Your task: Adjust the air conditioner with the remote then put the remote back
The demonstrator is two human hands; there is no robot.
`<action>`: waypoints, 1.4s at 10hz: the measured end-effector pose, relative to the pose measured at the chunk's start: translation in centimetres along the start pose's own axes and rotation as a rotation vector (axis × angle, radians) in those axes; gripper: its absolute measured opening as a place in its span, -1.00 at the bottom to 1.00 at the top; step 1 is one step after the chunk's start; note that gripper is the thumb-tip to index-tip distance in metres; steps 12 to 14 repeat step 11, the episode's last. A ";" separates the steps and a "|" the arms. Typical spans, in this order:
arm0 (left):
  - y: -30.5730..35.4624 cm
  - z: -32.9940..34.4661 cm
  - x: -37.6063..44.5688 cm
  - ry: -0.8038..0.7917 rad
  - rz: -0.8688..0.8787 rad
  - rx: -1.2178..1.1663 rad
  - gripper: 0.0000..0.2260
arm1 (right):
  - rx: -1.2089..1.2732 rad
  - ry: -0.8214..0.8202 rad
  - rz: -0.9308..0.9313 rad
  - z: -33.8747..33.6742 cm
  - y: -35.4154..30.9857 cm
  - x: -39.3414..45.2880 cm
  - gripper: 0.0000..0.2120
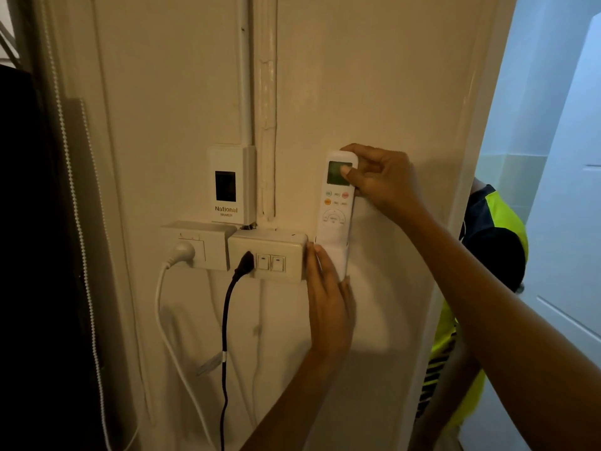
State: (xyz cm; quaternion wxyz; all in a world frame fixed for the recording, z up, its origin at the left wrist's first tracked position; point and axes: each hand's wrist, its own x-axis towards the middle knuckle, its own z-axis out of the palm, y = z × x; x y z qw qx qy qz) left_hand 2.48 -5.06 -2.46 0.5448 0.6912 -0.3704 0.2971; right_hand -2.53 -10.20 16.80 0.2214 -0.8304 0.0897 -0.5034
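Observation:
A white air-conditioner remote [335,209] with a green screen and coloured buttons stands upright against the cream wall, its lower end inside a white wall holder [340,260]. My right hand [377,179] pinches the remote's top end, thumb over the screen. My left hand [328,301] lies flat against the wall with its fingers around the holder's left side and bottom. The air conditioner itself is out of view.
Left of the holder are a switch box [270,258] with a black plug and cord, a socket [198,245] with a white plug, and a breaker box [231,185]. A doorway opens at the right, where a person in a yellow-and-navy shirt [487,242] stands.

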 end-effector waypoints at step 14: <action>0.1 -2.1 0.3 -0.132 0.011 -0.062 -0.35 | 0.442 0.144 0.161 -6.0 -6.2 -2.6 -0.77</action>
